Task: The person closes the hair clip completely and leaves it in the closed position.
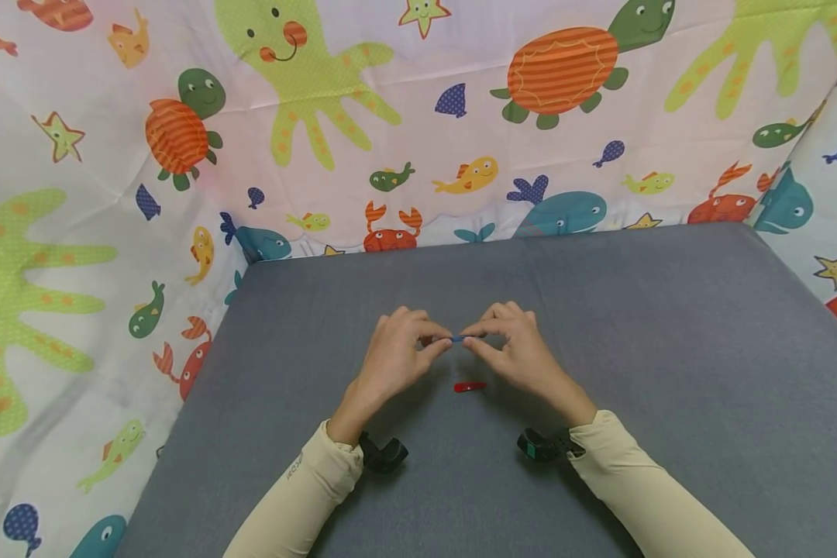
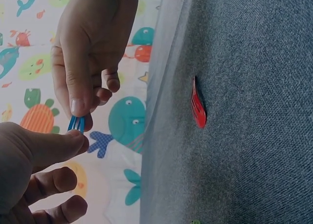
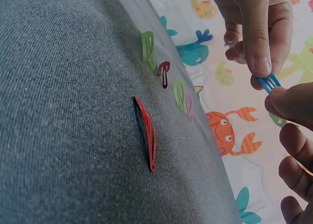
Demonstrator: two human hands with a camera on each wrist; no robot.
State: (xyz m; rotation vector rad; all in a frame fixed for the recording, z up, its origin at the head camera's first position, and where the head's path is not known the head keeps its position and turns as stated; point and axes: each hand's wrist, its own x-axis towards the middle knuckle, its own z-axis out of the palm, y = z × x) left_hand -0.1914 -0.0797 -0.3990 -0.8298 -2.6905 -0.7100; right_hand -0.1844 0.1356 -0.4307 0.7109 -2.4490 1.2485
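Note:
A small blue snap hair clip (image 1: 457, 339) is held up between both hands, clear of the table. My left hand (image 1: 397, 353) pinches one end between thumb and index finger. The other end is pinched the same way by my right hand (image 1: 519, 349). Three slim bars of the blue hair clip (image 3: 268, 83) show between the thumbs in the right wrist view; its ends are covered by fingertips. Below the hands, a red snap hair clip (image 1: 470, 387) lies on the grey cloth; in the left wrist view this red clip (image 2: 198, 106) appears alone beside the hands.
Several more clips lie on the cloth in the right wrist view: two green clips (image 3: 147, 47), a dark red clip (image 3: 165, 74) and a pink clip (image 3: 189, 106). The grey table (image 1: 669, 349) is bordered by a curtain (image 1: 418, 139) printed with sea animals.

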